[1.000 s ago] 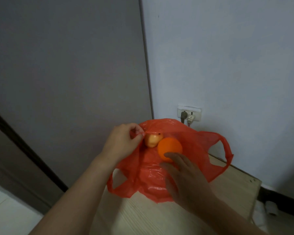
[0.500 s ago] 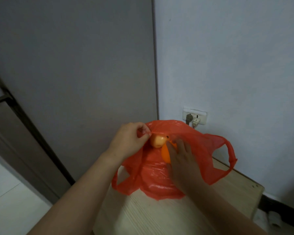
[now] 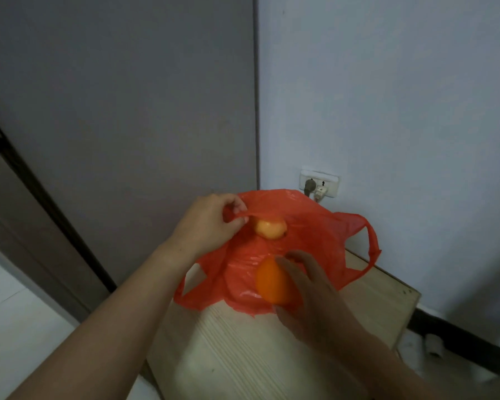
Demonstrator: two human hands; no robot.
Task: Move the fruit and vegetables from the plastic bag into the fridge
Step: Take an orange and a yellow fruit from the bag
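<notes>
A red plastic bag (image 3: 324, 235) lies open on a pale wooden table (image 3: 243, 347) in the corner. My left hand (image 3: 211, 223) pinches the bag's left rim and holds it up. A yellowish round fruit (image 3: 270, 228) sits inside the bag, just right of that hand. My right hand (image 3: 306, 290) grips an orange (image 3: 269, 281), held above the bag's front edge, with fingers curled round its right side. The tall grey fridge (image 3: 122, 111) stands to the left, its door shut.
A wall socket (image 3: 319, 184) with plugs in it sits on the white wall just behind the bag. The table's right edge (image 3: 410, 316) drops to the floor, where a small white roll (image 3: 433, 346) lies.
My right hand reached into the bag, closed round the orange and drew it back toward me, out over the bag's front edge. My left hand kept holding the rim.
</notes>
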